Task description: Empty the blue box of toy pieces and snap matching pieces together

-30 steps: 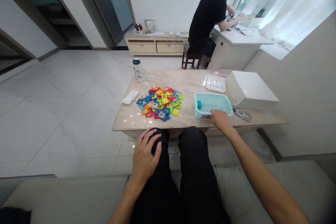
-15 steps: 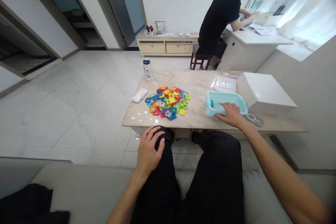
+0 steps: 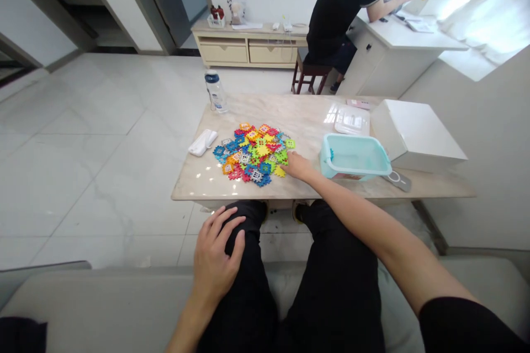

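Note:
A pile of colourful gear-edged plastic pieces (image 3: 252,154) lies on the marble-look table (image 3: 194,179). My right hand (image 3: 298,166) is at the pile's right edge, by the green and yellow pieces; its fingertips are too small and blurred to tell whether they grip one. My left hand (image 3: 217,251) rests on my left knee with its fingers spread, holding nothing. To the right of the pile stands a light blue basket (image 3: 358,168) with a small blue piece (image 3: 332,154) inside at its left end.
A water bottle (image 3: 216,91) and a white packet (image 3: 202,142) are at the table's left. On the right are a clear lid (image 3: 351,120), a white box (image 3: 422,135) and a grey phone-like object (image 3: 399,180). Beyond, a person (image 3: 343,5) sits at a white desk (image 3: 409,36).
My right hand has moved left from the basket to the right edge of the pile. My left hand stays on my knee. The camera view has shifted.

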Available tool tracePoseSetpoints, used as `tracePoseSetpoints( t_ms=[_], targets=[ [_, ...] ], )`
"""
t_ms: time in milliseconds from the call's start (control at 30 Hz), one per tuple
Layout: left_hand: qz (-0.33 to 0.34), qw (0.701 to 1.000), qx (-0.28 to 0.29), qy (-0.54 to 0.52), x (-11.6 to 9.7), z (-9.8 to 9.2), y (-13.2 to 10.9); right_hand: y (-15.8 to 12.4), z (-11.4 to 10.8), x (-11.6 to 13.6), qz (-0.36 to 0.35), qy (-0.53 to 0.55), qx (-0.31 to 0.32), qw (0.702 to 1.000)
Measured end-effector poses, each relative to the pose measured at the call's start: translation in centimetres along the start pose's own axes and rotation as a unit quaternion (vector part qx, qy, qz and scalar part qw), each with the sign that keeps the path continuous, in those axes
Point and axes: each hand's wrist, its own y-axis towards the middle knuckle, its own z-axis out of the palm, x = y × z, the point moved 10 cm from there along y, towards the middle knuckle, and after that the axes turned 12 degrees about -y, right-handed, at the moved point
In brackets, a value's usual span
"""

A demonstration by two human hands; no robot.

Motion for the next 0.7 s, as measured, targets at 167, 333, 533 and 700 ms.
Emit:
tracePoseSetpoints(
  t_ms=[167, 333, 533, 700],
  targets=[
    [-0.007, 1.0, 0.005, -0.007, 0.4, -0.2, 0.2, 2.8, 1.7, -0.8, 0.047, 0.015, 0.024, 0.999],
    [-0.002, 1.0, 0.01, -0.001, 0.3, -0.2, 0.2, 2.9, 1.6, -1.7, 0.054, 0.04, 0.039, 0.997],
    [0.016, 1.0, 0.012, 0.019, -1.4, 0.8, 0.1, 1.5, 1.8, -3.0, 0.067, 0.067, 0.047, 0.994],
    [0.022, 0.999, 0.012, 0.036, -2.4, 1.8, 0.4, -0.2, 1.8, -4.5, 0.063, 0.085, 0.033, 0.994]
  ],
)
